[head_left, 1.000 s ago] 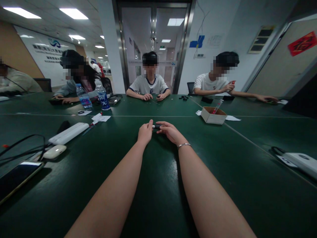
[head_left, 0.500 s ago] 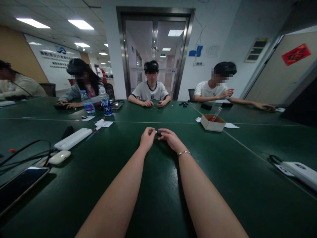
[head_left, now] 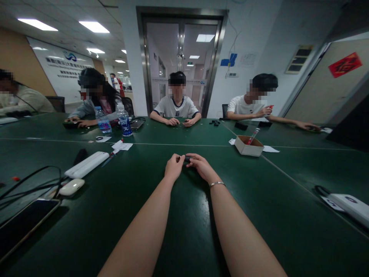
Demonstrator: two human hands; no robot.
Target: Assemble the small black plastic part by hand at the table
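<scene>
Both my arms stretch out over a dark green table (head_left: 187, 215). My left hand (head_left: 173, 167) and my right hand (head_left: 201, 166) meet at the middle of the table, fingers pinched together on a small dark object (head_left: 186, 158) held between them. Most of the object is hidden by my fingers, so I cannot make out what it is. A thin bracelet sits on my right wrist.
A small cardboard box (head_left: 248, 146) with a red pen stands ahead right. At left lie a phone (head_left: 24, 223), a white mouse (head_left: 70, 187), a long white case (head_left: 86, 164) and cables. Two water bottles (head_left: 124, 122) stand farther back. Several people sit at the far side.
My hands stay together on the small object, and my fingers have closed over more of it. The view has tilted slightly, shifting everything a little lower in the picture.
</scene>
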